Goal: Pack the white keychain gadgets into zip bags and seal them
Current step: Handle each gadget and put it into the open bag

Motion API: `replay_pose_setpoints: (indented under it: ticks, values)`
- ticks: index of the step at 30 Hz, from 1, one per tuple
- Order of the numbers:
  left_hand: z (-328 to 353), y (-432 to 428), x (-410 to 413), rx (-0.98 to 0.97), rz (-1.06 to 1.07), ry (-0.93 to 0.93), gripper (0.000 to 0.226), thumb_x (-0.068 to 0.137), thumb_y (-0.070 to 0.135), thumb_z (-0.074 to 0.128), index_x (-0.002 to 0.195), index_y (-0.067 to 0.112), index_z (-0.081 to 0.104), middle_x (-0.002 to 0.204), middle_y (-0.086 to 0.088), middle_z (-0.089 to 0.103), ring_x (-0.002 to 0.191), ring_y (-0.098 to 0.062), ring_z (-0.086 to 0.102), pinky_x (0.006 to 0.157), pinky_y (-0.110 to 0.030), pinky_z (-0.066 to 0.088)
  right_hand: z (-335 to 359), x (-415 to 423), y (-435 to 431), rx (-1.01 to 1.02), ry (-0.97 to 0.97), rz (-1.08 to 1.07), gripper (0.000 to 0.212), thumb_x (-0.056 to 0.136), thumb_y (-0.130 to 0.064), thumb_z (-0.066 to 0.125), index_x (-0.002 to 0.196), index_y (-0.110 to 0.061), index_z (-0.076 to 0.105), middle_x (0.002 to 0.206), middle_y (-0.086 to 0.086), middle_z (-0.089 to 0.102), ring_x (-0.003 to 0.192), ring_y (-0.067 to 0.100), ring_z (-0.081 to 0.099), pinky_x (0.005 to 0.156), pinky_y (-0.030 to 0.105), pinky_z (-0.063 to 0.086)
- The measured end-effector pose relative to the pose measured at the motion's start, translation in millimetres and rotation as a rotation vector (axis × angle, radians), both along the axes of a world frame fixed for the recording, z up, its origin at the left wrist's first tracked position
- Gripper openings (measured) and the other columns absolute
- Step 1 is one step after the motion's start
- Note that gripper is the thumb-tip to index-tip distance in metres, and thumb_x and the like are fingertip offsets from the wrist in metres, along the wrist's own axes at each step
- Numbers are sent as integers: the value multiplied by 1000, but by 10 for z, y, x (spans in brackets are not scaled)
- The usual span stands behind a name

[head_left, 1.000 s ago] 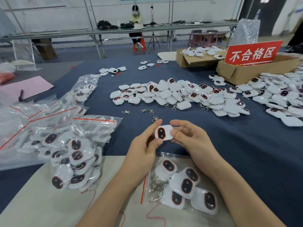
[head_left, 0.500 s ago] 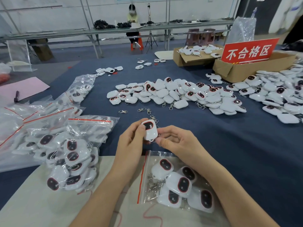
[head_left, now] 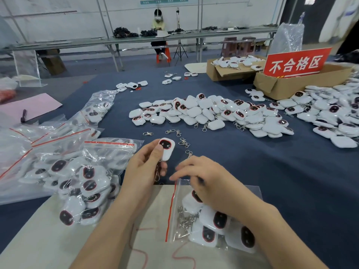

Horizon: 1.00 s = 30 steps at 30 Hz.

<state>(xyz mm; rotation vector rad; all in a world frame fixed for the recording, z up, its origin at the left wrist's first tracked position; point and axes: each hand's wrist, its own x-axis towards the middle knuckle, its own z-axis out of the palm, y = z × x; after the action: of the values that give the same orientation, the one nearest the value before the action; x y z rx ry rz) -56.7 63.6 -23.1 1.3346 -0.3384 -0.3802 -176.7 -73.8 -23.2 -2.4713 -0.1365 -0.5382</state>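
Your left hand (head_left: pixel 143 167) grips one white keychain gadget (head_left: pixel 167 149) upright under its thumb, with the clip dangling below. Your right hand (head_left: pixel 200 177) is just beside it, with fingers curled at the mouth of the zip bag (head_left: pixel 174 210). They are blurred, so I cannot tell whether they pinch it. The bag lies under your right wrist and holds several gadgets. Filled bags (head_left: pixel 77 181) lie left of your left hand.

I see a long grey workbench (head_left: pixel 77 42) spanning the room. Behind it: white wall (head_left: pixel 58 16). Before it: grey floor (head_left: pixel 77 65). At its right end: brown stools (head_left: pixel 239 45).
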Motion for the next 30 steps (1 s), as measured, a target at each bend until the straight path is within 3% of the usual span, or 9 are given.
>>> replay_pose_setpoints:
  ticks: [3,7,12,16,18,22,24,26,30]
  values:
    - [30,83,31,0,-82,21,22,100,10,58,119,12,70,73,2,63,59,-8,51,55,-16,47,-40,17,53,-115,67,63,54,88,6,39,106,-30,76,133,-2,60,110,20,53,95,36,46]
    - [81,157,-31,-8,-160,73,22,98,10,61,117,8,70,71,-2,59,59,-8,52,55,-16,48,-65,-1,64,-18,46,38,37,90,4,48,81,-25,70,128,-9,61,101,5,49,89,18,38]
    - [136,268,-61,71,-322,167,24,93,16,64,111,4,74,69,-5,61,53,-10,54,55,-22,54,-32,-29,55,209,-14,17,37,84,6,52,75,-28,64,107,-10,62,100,15,60,86,32,48]
    - [165,337,-42,180,-382,135,24,99,12,55,102,7,78,64,-8,55,49,-13,52,45,-21,45,27,-43,35,342,-37,-34,50,83,7,54,70,-41,59,113,-20,64,106,8,63,86,20,47]
    - [175,367,-52,231,-442,121,24,100,12,55,101,9,79,70,-16,55,51,-15,52,46,-22,44,39,-35,27,393,-22,-66,44,83,0,53,68,-41,62,118,-26,61,109,6,63,85,18,47]
    - [188,360,-129,363,-617,-17,23,94,30,67,112,17,75,72,-12,57,58,-16,51,54,-24,34,38,-9,39,424,-29,-99,39,85,-1,53,70,-36,64,118,-26,62,108,7,64,86,20,50]
    - [179,303,-187,343,-597,-22,24,94,27,72,113,13,72,69,-7,59,54,-12,52,50,-20,36,41,-1,48,408,-24,-103,44,85,2,53,68,-37,62,117,-26,62,106,5,64,81,17,48]
    - [182,246,-243,322,-563,-27,21,93,22,69,106,5,67,64,-5,58,49,-9,51,46,-18,41,50,4,48,414,-30,-99,46,84,2,53,67,-40,61,117,-26,62,102,4,66,79,17,50]
    - [234,240,-300,416,-580,-196,20,95,36,61,88,19,69,54,-4,51,42,-11,42,41,-18,31,78,16,53,432,-57,-114,40,81,-2,51,67,-38,62,115,-25,63,96,8,67,79,19,51]
